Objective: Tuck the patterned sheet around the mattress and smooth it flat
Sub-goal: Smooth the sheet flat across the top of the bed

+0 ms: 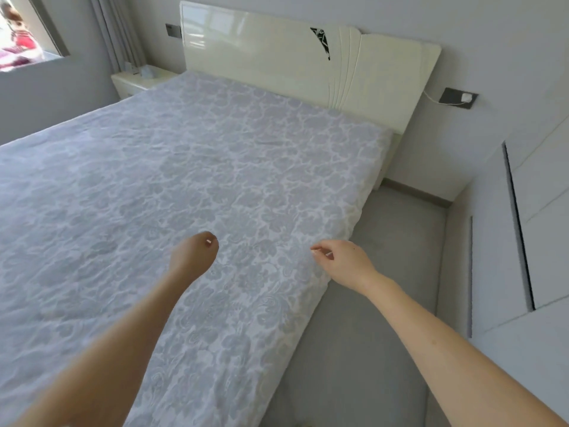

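Observation:
The grey-and-white patterned sheet (191, 180) covers the whole mattress and lies mostly flat with light wrinkles. Its right edge hangs over the mattress side. My left hand (193, 257) is over the sheet near the right side, fingers curled under into a loose fist, with no fabric seen in it. My right hand (343, 261) is at the sheet's right edge, fingers curled with thumb and fingertips close together. No fabric looks lifted between them.
A cream headboard (277, 53) stands at the far end, with a bedside table (135, 81) at its left. Grey floor (369, 303) runs along the bed's right side. White cabinet fronts (523, 226) close off the right. A window (21, 32) is at the top left.

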The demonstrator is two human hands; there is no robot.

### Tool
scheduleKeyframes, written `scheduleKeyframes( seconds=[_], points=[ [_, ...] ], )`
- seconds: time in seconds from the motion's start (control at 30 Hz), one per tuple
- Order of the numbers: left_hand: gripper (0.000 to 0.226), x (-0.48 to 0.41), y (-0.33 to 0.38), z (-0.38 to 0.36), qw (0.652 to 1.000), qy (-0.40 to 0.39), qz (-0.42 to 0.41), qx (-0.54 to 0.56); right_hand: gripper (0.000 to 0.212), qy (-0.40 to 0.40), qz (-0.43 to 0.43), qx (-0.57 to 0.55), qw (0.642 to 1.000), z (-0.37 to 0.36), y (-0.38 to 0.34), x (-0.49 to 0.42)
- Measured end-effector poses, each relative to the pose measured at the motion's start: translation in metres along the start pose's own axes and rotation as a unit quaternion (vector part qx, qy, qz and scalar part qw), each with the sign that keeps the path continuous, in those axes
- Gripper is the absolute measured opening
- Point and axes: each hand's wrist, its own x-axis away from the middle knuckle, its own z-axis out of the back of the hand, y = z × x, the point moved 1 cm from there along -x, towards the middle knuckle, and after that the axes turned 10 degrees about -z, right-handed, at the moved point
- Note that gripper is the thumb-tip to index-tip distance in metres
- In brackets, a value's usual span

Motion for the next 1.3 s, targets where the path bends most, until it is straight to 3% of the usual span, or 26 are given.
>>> scheduleKeyframes(
  seconds=[0.23,0.47,0.6,0.83,0.97,1.1,1.23,1.3],
  points=[
    [0.031,-0.134,0.074,-0.031,0.997,0.046,0.045,0.036,0.032,-0.021,-0.006,-0.012,1.000,0.064,0.074,-0.178],
    [0.032,-0.312,0.112,-0.095,0.994,0.082,0.058,0.049,0.039,-0.063,0.027,0.066,0.995,0.090,0.119,-0.428],
    [0.032,-0.432,0.110,-0.139,0.994,0.036,0.100,0.020,0.036,-0.147,0.066,0.155,0.975,0.078,0.126,-0.596],
    [0.033,-0.575,0.068,-0.226,0.975,0.111,0.175,0.079,0.037,-0.114,0.108,0.175,0.972,-0.008,0.158,-0.791],
    [0.040,-0.615,0.021,-0.292,0.963,0.131,0.217,0.093,0.050,-0.088,0.137,0.190,0.968,-0.067,0.192,-0.856],
    [0.054,-0.607,-0.029,-0.375,0.960,-0.039,0.266,-0.075,0.057,-0.109,0.160,0.306,0.932,-0.128,0.209,-0.875],
    [0.065,-0.528,-0.026,-0.446,0.973,-0.006,0.196,-0.119,0.050,-0.068,0.351,0.269,0.894,-0.184,0.231,-0.770],
    [0.059,-0.484,-0.008,-0.459,0.982,0.006,0.151,-0.114,0.046,-0.102,0.461,0.265,0.840,-0.188,0.254,-0.726]
  ],
)
